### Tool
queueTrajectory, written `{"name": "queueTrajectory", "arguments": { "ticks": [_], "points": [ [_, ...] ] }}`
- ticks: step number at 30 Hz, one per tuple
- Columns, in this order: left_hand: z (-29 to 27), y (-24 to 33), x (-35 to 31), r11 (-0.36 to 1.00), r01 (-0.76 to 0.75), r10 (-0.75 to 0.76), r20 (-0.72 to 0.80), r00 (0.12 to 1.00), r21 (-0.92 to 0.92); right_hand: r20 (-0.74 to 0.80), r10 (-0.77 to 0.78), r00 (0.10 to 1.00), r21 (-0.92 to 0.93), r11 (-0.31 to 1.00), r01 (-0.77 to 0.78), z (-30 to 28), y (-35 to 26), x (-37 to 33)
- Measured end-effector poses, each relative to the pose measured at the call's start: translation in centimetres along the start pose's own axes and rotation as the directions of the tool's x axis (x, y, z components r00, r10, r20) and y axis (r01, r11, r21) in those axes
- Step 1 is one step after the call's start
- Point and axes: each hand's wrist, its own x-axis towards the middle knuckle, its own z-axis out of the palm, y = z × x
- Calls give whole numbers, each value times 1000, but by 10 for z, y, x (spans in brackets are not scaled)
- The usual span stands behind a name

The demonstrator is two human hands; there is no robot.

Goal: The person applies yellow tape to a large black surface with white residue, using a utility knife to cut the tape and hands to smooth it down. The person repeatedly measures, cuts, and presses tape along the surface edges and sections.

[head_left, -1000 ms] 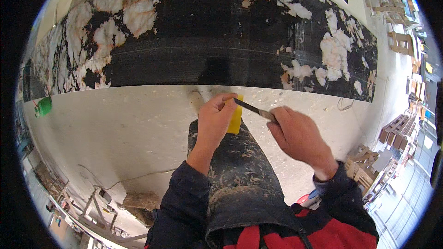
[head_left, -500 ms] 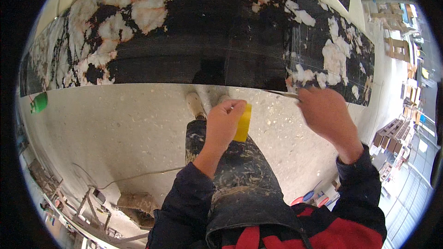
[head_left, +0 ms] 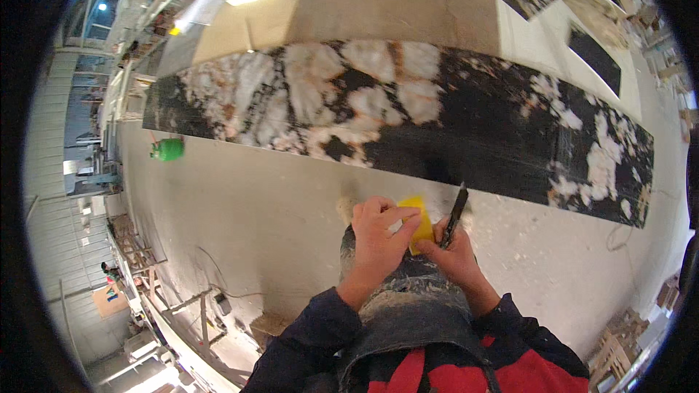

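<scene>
My left hand (head_left: 380,236) is closed on a flat, flexible-looking yellow piece (head_left: 416,220), pinched between thumb and fingers. Close beside it, my right hand (head_left: 460,256) grips a slim black knife-like tool (head_left: 456,212), its pointed end toward the slab. The right fingertips are at the yellow piece's edge; whether they also grip it I cannot tell. Both hands are over my dusty dark apron (head_left: 411,306), just short of the long polished stone slab (head_left: 480,149). That slab is black with white, rust-veined patches.
A green rounded object (head_left: 169,149) hangs or stands at the slab's left end. Beyond the slab lie a pale surface (head_left: 393,0) and a dark rectangular stone piece (head_left: 595,60). Wooden frames and a cable (head_left: 226,291) lie on the floor at lower left.
My right hand has left the slab's near edge and come in beside my left hand with the tool. The view has swung left, showing more of the slab's left side.
</scene>
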Motion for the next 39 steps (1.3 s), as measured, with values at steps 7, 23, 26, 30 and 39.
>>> {"name": "queueTrajectory", "arguments": {
  "ticks": [7, 23, 26, 30, 39],
  "points": [
    [-140, -173, 91, 969, 163, -126, 194, 973, -187, 98, -144, 985, -262, 951, 165, 167, 0, 109],
    [-276, -388, 380, 850, -524, 509, 173, 843, 50, -468, -17, 884, -145, 988, -58, 502, 77, 215],
    [-266, -407, 392, 698, -714, 702, 144, 697, 51, -514, -4, 858, -99, 994, -55, 517, 88, 226],
    [-261, -401, 404, 719, -606, 656, -42, 754, 340, -547, 4, 837, -64, 997, -47, 518, 100, 245],
    [-222, -361, 376, 345, -897, 807, 400, 434, 277, -578, -117, 808, -71, 993, 93, 516, 121, 257]
  ]
}}
